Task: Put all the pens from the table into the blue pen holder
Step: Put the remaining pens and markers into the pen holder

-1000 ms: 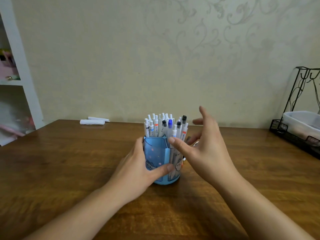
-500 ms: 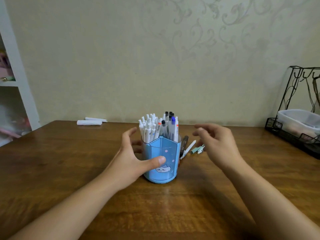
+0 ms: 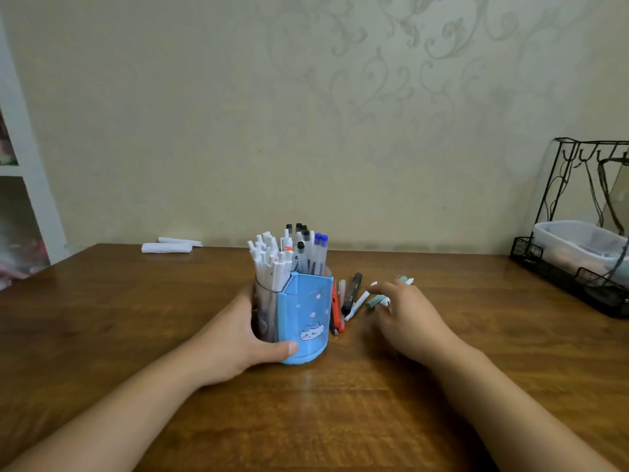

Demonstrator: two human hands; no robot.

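Blue plastic pen holder [image 3: 303,318]: stands upright near the middle of the wooden table [image 3: 102,335], already crowded with white, black-capped and blue-capped pens; the clear-walled left compartment is packed tight.

Left hand [image 3: 235,342]: wraps the holder's left side, thumb pressed across the near front wall, the other fingers curled round behind and out of sight.

Right hand [image 3: 405,315]: lies low over the table to the right of the holder, fingers loosely bent and slightly apart, their tips at a teal pen [image 3: 376,300]. Whether they already pinch it cannot be told.

Loose pens still on the table, all just right of the holder:
- red pen [image 3: 336,311], close against the holder wall;
- black marker [image 3: 352,292], slanting away;
- white pen [image 3: 359,303], beside the marker;
- a pale-tipped pen [image 3: 406,280], partly hidden beyond the right hand.

Risks, as judged:
- Little free room in the holder; a pen forced in may jam on those standing there, or lever one out.
- The round barrels could roll away if brushed by the reaching fingers.
- The red pen lies so near the holder that it may be overlooked, or dragged if the holder shifts.
- A loosened left grip while pushing pens in could tip the top-heavy holder.

Far items: white rolled papers [image 3: 168,247] at far left; black wire rack [image 3: 578,267] at far right.
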